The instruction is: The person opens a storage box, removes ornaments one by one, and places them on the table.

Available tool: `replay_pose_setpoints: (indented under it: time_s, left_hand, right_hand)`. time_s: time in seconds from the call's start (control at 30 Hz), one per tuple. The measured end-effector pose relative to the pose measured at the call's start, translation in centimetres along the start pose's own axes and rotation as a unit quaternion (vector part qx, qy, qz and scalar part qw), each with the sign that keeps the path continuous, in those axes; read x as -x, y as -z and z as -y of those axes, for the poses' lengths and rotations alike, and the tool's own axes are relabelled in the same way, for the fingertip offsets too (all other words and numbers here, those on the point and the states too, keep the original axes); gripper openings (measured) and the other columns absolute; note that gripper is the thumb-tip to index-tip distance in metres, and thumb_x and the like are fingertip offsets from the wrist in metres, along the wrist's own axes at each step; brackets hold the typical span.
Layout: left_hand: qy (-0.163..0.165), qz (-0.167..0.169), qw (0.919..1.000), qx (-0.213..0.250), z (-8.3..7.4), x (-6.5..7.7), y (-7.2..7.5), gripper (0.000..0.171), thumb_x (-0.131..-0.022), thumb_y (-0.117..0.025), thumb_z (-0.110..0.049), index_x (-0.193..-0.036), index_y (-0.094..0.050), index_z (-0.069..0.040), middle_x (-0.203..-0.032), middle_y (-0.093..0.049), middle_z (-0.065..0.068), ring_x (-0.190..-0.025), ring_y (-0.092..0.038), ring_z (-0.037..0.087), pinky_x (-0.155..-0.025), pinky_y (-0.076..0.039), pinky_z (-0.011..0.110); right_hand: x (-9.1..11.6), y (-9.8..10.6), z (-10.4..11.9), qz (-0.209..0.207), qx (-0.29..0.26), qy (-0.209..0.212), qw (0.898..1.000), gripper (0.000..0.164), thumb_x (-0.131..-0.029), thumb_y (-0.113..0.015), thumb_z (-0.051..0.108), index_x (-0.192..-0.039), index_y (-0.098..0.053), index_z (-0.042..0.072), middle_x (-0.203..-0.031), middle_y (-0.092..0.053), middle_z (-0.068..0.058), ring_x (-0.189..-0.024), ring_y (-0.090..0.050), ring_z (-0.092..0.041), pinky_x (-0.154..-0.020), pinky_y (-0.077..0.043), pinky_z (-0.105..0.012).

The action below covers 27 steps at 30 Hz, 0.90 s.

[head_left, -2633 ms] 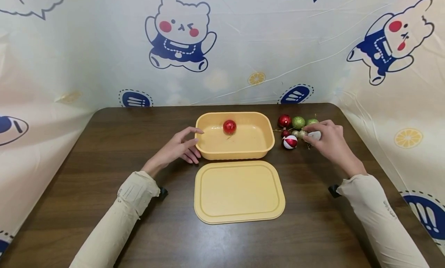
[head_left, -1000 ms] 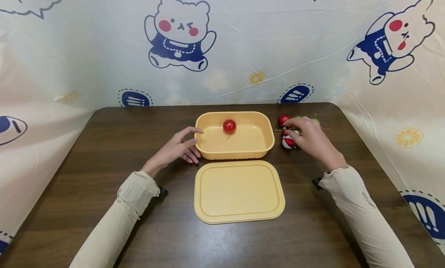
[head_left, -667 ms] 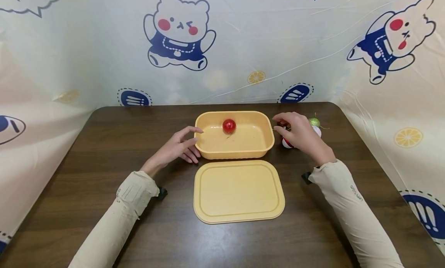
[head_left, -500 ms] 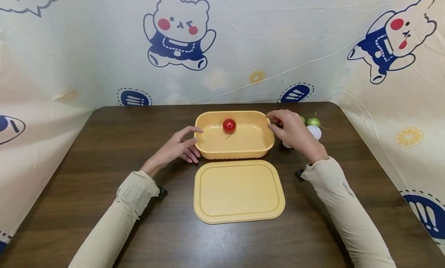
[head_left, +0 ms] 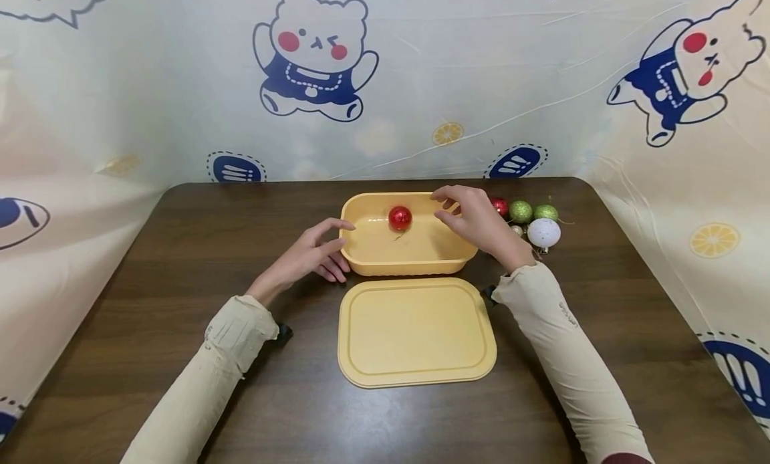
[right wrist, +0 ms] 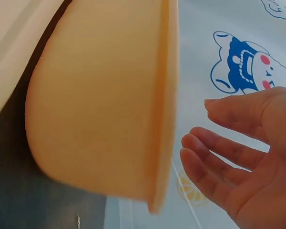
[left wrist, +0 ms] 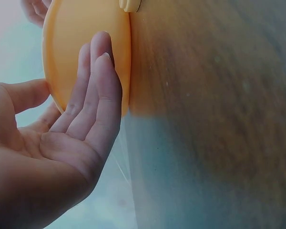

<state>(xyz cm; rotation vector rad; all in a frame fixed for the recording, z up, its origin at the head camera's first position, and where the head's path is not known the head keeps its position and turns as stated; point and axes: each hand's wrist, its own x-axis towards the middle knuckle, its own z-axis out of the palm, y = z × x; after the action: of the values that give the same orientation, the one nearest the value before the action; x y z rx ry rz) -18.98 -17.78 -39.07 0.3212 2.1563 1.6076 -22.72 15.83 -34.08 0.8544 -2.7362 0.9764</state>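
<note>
A yellow rectangular box [head_left: 409,267] stands on the table with one shiny red Christmas bauble [head_left: 400,218] inside. My left hand [head_left: 307,253] rests at the box's left end. Its thumb and index fingertips are at the rim, and the other fingers lie loosely along the outer wall in the left wrist view. My right hand [head_left: 478,223] is above the right part of the box, palm side showing in the right wrist view. Its fingers [right wrist: 207,174] and thumb bend gently apart with nothing between them. The matching yellow lid [head_left: 416,333] lies flat in front of the box.
Right of the box sits a cluster of baubles: a white one [head_left: 544,233], green glittery ones [head_left: 521,211], a red one [head_left: 499,206] and a small gold one [head_left: 517,230]. My right wrist hides part of the cluster. Patterned cloth [head_left: 397,83] surrounds the table.
My right hand has moved left from the bauble cluster to above the box, uncovering the white and green baubles. My left hand, the box, lid and red bauble inside stay in place.
</note>
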Motion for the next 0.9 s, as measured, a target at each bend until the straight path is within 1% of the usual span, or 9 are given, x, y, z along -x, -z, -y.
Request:
replay_pose_setpoints:
  time_s: [0.17, 0.3, 0.43, 0.53, 0.63, 0.73, 0.77, 0.8, 0.9]
  left_hand:
    - [0.001, -0.002, 1.0, 0.002, -0.2, 0.0, -0.1, 0.036, -0.107, -0.047, -0.022, -0.143, -0.042, -0.02, -0.088, -0.069, 0.027, -0.072, -0.071, 0.041, -0.065, -0.06, 0.048]
    - [0.005, -0.004, 1.0, 0.0, -0.3, 0.0, -0.1, 0.037, -0.107, -0.047, -0.022, -0.144, -0.042, -0.019, -0.088, -0.069, 0.027, -0.072, -0.071, 0.041, -0.065, -0.061, 0.048]
    - [0.006, -0.003, 1.0, -0.002, -0.3, 0.1, -0.1, 0.037, -0.107, -0.047, -0.023, -0.143, -0.042, -0.019, -0.088, -0.069, 0.026, -0.073, -0.071, 0.041, -0.066, -0.06, 0.048]
    - [0.005, -0.004, 1.0, -0.003, -0.3, 0.1, -0.1, 0.036, -0.107, -0.047, -0.023, -0.143, -0.042, -0.02, -0.088, -0.069, 0.026, -0.073, -0.071, 0.042, -0.066, -0.06, 0.049]
    - [0.004, -0.004, 1.0, -0.003, -0.3, 0.1, -0.1, 0.035, -0.107, -0.046, -0.023, -0.142, -0.043, -0.021, -0.088, -0.069, 0.026, -0.073, -0.071, 0.041, -0.066, -0.06, 0.049]
    - [0.004, -0.003, 1.0, -0.005, -0.2, 0.1, -0.1, 0.035, -0.107, -0.046, -0.023, -0.142, -0.043, -0.022, -0.088, -0.069, 0.026, -0.072, -0.071, 0.041, -0.066, -0.06, 0.049]
    - [0.003, -0.003, 1.0, -0.007, -0.2, 0.1, -0.1, 0.035, -0.107, -0.046, -0.023, -0.142, -0.043, -0.021, -0.088, -0.069, 0.026, -0.072, -0.071, 0.041, -0.066, -0.06, 0.049]
    - [0.002, -0.002, 1.0, -0.008, -0.1, 0.1, -0.1, 0.036, -0.107, -0.046, -0.023, -0.143, -0.043, -0.021, -0.088, -0.069, 0.027, -0.072, -0.071, 0.041, -0.066, -0.06, 0.049]
    - [0.001, -0.002, 1.0, -0.01, -0.1, 0.0, 0.0, 0.036, -0.107, -0.046, -0.022, -0.143, -0.042, -0.02, -0.089, -0.069, 0.027, -0.072, -0.071, 0.041, -0.066, -0.06, 0.049]
  right_hand:
    - [-0.9, -1.0, 0.2, 0.015, -0.008, -0.009, 1.0, 0.028, -0.092, -0.069, 0.005, -0.119, -0.067, 0.0, -0.116, -0.068, -0.017, -0.098, -0.066, -0.028, -0.085, -0.057, -0.044]
    - [-1.6, -1.8, 0.3, 0.028, -0.011, -0.001, 1.0, 0.029, -0.093, -0.068, 0.004, -0.121, -0.065, -0.002, -0.117, -0.067, -0.021, -0.1, -0.066, -0.033, -0.087, -0.056, -0.047]
    - [-2.1, -2.9, 0.2, 0.041, -0.011, -0.004, 0.999, 0.033, -0.092, -0.069, 0.003, -0.123, -0.063, -0.004, -0.121, -0.065, -0.023, -0.106, -0.064, -0.036, -0.092, -0.054, -0.049]
    - [-2.3, -3.9, 0.1, 0.048, -0.002, -0.006, 0.999, 0.036, -0.09, -0.071, 0.001, -0.125, -0.063, -0.002, -0.124, -0.065, -0.02, -0.111, -0.062, -0.037, -0.095, -0.053, -0.047]
    - [-2.6, -4.9, 0.0, 0.056, 0.005, 0.018, 0.998, 0.04, -0.087, -0.071, -0.002, -0.127, -0.062, -0.002, -0.126, -0.064, -0.018, -0.117, -0.06, -0.037, -0.101, -0.049, -0.046]
    - [-2.6, -5.8, 0.0, 0.073, 0.015, 0.044, 0.996, 0.045, -0.086, -0.071, -0.003, -0.13, -0.06, -0.002, -0.129, -0.062, -0.017, -0.122, -0.056, -0.034, -0.107, -0.043, -0.046]
    - [-2.6, -6.0, 0.0, 0.078, 0.019, 0.046, 0.996, 0.047, -0.086, -0.071, -0.003, -0.131, -0.059, -0.001, -0.131, -0.06, -0.016, -0.123, -0.054, -0.032, -0.108, -0.041, -0.046]
    - [-2.6, -6.1, 0.0, 0.083, 0.022, 0.045, 0.995, 0.049, -0.086, -0.071, -0.003, -0.133, -0.058, 0.0, -0.133, -0.058, -0.016, -0.125, -0.052, -0.031, -0.109, -0.04, -0.046]
    - [-2.5, -6.5, -0.1, 0.095, 0.026, 0.022, 0.995, 0.052, -0.088, -0.072, 0.002, -0.137, -0.055, 0.005, -0.137, -0.054, -0.014, -0.128, -0.048, -0.028, -0.11, -0.04, -0.046]
